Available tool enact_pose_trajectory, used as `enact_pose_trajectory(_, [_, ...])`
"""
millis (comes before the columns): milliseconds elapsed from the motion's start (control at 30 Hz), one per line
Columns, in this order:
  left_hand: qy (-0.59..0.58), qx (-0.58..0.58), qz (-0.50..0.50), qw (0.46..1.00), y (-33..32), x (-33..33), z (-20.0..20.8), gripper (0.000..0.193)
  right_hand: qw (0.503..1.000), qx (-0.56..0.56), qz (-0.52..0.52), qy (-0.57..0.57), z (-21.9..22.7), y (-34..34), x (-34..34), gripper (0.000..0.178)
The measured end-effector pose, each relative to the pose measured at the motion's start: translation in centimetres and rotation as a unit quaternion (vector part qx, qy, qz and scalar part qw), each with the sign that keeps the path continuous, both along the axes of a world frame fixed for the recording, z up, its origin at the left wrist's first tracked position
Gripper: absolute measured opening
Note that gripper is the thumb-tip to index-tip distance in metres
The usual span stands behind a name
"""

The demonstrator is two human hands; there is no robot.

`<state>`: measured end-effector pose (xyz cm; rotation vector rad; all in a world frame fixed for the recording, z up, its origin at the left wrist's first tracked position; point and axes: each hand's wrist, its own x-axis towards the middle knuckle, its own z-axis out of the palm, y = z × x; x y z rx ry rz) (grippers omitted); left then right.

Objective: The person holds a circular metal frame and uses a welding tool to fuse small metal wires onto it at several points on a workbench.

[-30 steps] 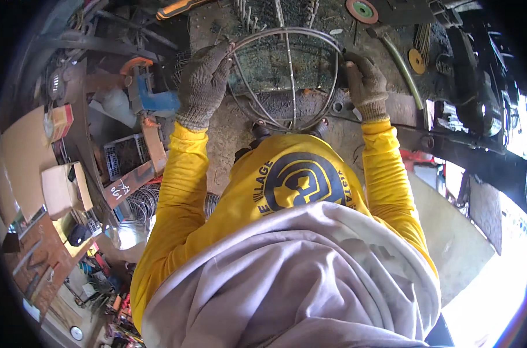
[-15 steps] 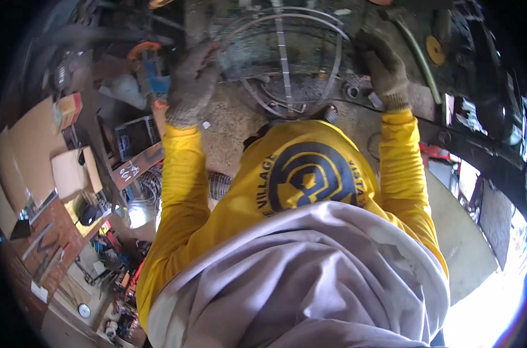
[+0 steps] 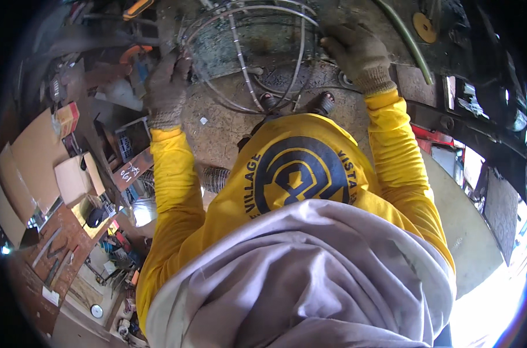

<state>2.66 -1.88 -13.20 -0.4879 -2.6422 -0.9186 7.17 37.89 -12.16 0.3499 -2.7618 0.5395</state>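
A round frame of thin metal rods (image 3: 238,47), hoops joined by a marked crosspiece, stands tilted between my hands. My left hand (image 3: 168,88), in a brownish knit glove, is closed at the frame's left rim; its grip is partly lost in shadow. On the other side, my right hand (image 3: 359,55) wears a matching glove. Its fingers are apart and point at the right rim, with a small gap between them and the hoop. Below the frame are my sandalled feet (image 3: 323,103).
A green tube (image 3: 407,43) and a yellowish disc (image 3: 424,28) lie at the upper right. To the left are an orange-handled clamp (image 3: 137,54), an open cardboard box (image 3: 75,180) and a brown bench (image 3: 49,264) with tools. A wire coil (image 3: 216,179) sits beside my left arm.
The frame has turned and tilted, its crosspiece going from nearly upright to slanted. Both hands have shifted left in view, and the right hand has drawn slightly off the rim. The view itself has moved somewhat.
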Motion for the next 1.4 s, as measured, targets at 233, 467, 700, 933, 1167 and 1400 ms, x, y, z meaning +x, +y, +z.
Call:
enact_pose_trajectory(233, [0.007, -0.064, 0.010, 0.998, -0.5, 0.3, -0.4, 0.026, 0.974, -0.111, -0.105, -0.169, -0.2, -0.9, -1.0, 0.031])
enact_pose_trajectory(467, [-0.059, -0.011, -0.011, 0.998, -1.5, 0.5, 1.0, 0.032, 0.984, -0.098, -0.091, -0.115, -1.0, -0.6, -1.2, 0.031])
enact_pose_trajectory(700, [-0.023, 0.006, -0.041, 0.999, -0.5, 0.8, 1.4, 0.030, 0.980, -0.151, -0.075, -0.102, -1.5, -0.4, -1.1, 0.030])
enact_pose_trajectory(933, [0.049, -0.009, -0.015, 0.999, -0.2, 0.2, -0.5, 0.022, 0.975, -0.159, -0.081, -0.131, -0.9, -0.8, -1.1, 0.029])
enact_pose_trajectory(1167, [0.094, -0.022, -0.022, 0.995, 0.0, -0.2, -1.2, 0.021, 0.988, -0.126, -0.062, -0.066, -1.0, -0.5, -1.1, 0.028])
enact_pose_trajectory(1400, [0.076, -0.027, -0.001, 0.997, 0.2, -0.3, -1.3, 0.024, 0.981, -0.168, -0.062, -0.079, -0.4, -1.0, -0.9, 0.026])
